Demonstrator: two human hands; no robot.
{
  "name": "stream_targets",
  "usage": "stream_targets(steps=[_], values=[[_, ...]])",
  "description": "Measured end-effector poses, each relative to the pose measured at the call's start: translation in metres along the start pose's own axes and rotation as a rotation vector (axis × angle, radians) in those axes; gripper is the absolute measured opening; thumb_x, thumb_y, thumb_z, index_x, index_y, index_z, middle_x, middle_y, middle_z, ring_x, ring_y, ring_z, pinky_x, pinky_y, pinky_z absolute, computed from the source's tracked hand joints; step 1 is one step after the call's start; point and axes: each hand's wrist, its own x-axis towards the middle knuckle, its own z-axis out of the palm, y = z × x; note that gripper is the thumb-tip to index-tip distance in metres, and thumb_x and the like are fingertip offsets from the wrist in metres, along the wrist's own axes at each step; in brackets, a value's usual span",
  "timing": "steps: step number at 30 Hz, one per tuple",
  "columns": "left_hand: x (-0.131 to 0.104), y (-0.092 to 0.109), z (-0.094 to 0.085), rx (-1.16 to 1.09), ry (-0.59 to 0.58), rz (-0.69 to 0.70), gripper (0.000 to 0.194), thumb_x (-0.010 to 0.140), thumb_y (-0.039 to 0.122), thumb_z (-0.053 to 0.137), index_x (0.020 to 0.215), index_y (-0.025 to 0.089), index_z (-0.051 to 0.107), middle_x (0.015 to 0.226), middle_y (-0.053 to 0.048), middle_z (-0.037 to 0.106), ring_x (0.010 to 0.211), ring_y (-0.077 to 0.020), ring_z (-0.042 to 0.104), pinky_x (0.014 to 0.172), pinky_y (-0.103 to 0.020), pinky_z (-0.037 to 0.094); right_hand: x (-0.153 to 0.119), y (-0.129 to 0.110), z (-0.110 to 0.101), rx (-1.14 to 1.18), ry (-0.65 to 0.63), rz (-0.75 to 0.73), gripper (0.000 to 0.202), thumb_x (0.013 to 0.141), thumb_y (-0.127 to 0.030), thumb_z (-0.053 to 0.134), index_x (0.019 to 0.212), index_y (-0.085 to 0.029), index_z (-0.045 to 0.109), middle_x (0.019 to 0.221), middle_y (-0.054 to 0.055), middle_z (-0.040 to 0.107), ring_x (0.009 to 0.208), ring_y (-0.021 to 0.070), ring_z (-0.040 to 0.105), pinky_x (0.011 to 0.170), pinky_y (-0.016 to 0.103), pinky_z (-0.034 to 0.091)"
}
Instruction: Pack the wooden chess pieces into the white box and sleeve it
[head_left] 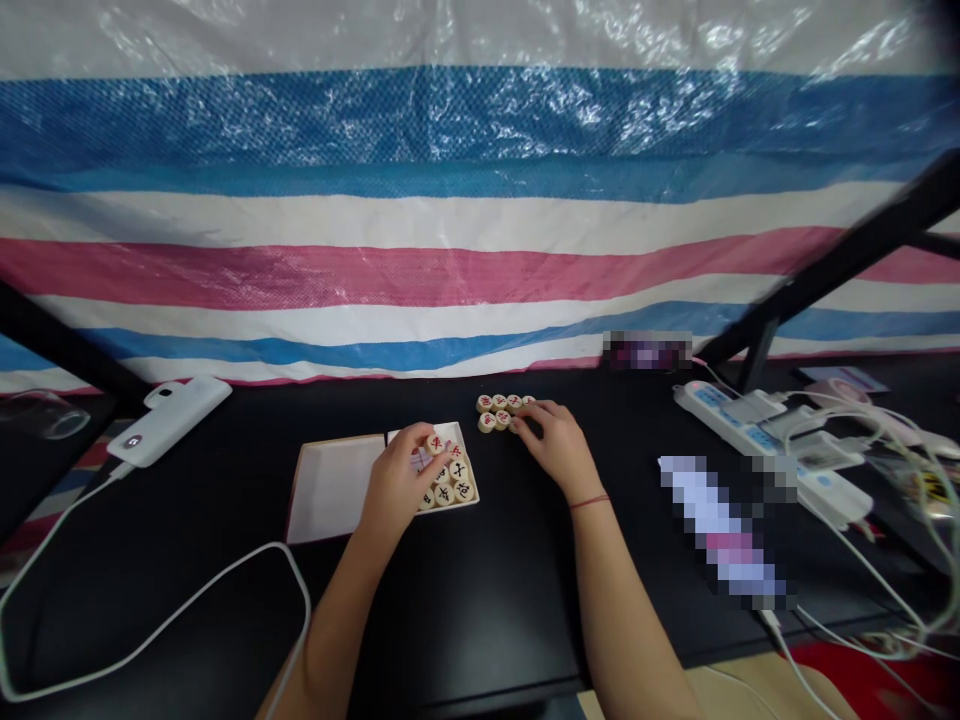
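Note:
My left hand [401,475] is over a small white box [470,503] and pinches a round Chinese chess piece [436,443] with a red character. Below it, several more pieces, most with black characters, lie in the box. To the left, touching or close beside the box, lies a flat open lid [334,490], pale inside. On the right, my right hand [553,440] has its fingertips closed at the right end of two short rows of Chinese chess pieces [485,404] on the black table. Its fingers partly hide the piece they touch.
A white power bank [176,420] with a looping white cable is at the left. To the right, a power strip [772,450] carries several plugs and cables, near a blurred-out device [720,525]. Striped plastic sheeting [420,275] hangs behind the table [480,610].

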Motion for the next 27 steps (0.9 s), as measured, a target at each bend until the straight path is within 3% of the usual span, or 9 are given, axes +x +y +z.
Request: stream_targets(steps=[3, 6, 9, 12, 16, 22, 27], values=[[-0.003, -0.001, 0.003, 0.015, -0.035, 0.061, 0.034, 0.079, 0.027, 0.071, 0.11, 0.024, 0.057, 0.103, -0.003, 0.07, 0.089, -0.0186, 0.069, 0.083, -0.032, 0.055, -0.001, -0.028, -0.001, 0.257, 0.046, -0.093, 0.018, 0.09, -0.032, 0.053, 0.085, -0.021, 0.066, 0.086, 0.006, 0.069, 0.082, 0.0195, 0.061, 0.078, 0.033, 0.048], [-0.005, 0.001, 0.006, 0.03, -0.073, 0.12, 0.037, 0.079, 0.018, 0.069, 0.113, 0.024, 0.056, 0.103, -0.003, 0.069, 0.092, -0.0182, 0.067, 0.085, -0.031, 0.054, -0.006, -0.056, 0.005, 0.463, -0.141, -0.165, 0.021, 0.088, -0.039, 0.059, 0.083, -0.02, 0.066, 0.079, 0.003, 0.068, 0.072, 0.0157, 0.061, 0.072, 0.029, 0.049], [-0.005, 0.004, 0.008, 0.056, -0.093, 0.142, 0.042, 0.077, 0.007, 0.064, 0.115, 0.024, 0.055, 0.101, -0.003, 0.068, 0.092, -0.0178, 0.066, 0.084, -0.03, 0.054, -0.011, -0.072, 0.014, 0.483, -0.26, -0.192, 0.02, 0.084, -0.04, 0.064, 0.084, -0.02, 0.065, 0.076, 0.001, 0.066, 0.07, 0.0145, 0.059, 0.069, 0.027, 0.048], [-0.005, 0.004, 0.008, 0.07, -0.109, 0.162, 0.045, 0.075, 0.002, 0.06, 0.115, 0.024, 0.056, 0.1, -0.003, 0.067, 0.093, -0.0179, 0.065, 0.085, -0.03, 0.054, -0.014, -0.076, 0.019, 0.466, -0.263, -0.191, 0.015, 0.082, -0.034, 0.066, 0.086, -0.02, 0.065, 0.075, 0.0, 0.065, 0.068, 0.0136, 0.058, 0.066, 0.025, 0.047], [-0.004, 0.001, 0.008, 0.065, -0.111, 0.213, 0.047, 0.079, 0.009, 0.063, 0.122, 0.025, 0.053, 0.107, -0.005, 0.066, 0.1, -0.0196, 0.065, 0.091, -0.034, 0.052, -0.013, -0.072, 0.019, 0.48, -0.203, -0.191, 0.011, 0.082, -0.024, 0.061, 0.091, -0.02, 0.065, 0.08, 0.001, 0.067, 0.071, 0.0138, 0.061, 0.07, 0.025, 0.048], [-0.003, -0.002, 0.005, 0.113, -0.119, 0.203, 0.055, 0.083, 0.025, 0.067, 0.134, 0.026, 0.045, 0.118, -0.009, 0.063, 0.11, -0.0233, 0.062, 0.096, -0.039, 0.05, -0.003, -0.035, 0.008, 0.202, 0.084, 0.015, 0.018, 0.083, -0.023, 0.055, 0.097, -0.019, 0.065, 0.095, 0.007, 0.069, 0.081, 0.0186, 0.064, 0.077, 0.03, 0.049], [-0.003, -0.001, 0.004, 0.128, -0.127, 0.221, 0.047, 0.088, 0.029, 0.062, 0.132, 0.025, 0.047, 0.12, -0.01, 0.062, 0.112, -0.0231, 0.061, 0.096, -0.038, 0.05, -0.002, -0.009, 0.008, -0.008, -0.003, 0.146, 0.022, 0.08, -0.021, 0.055, 0.1, -0.019, 0.064, 0.095, 0.007, 0.068, 0.076, 0.0188, 0.064, 0.069, 0.029, 0.048]])
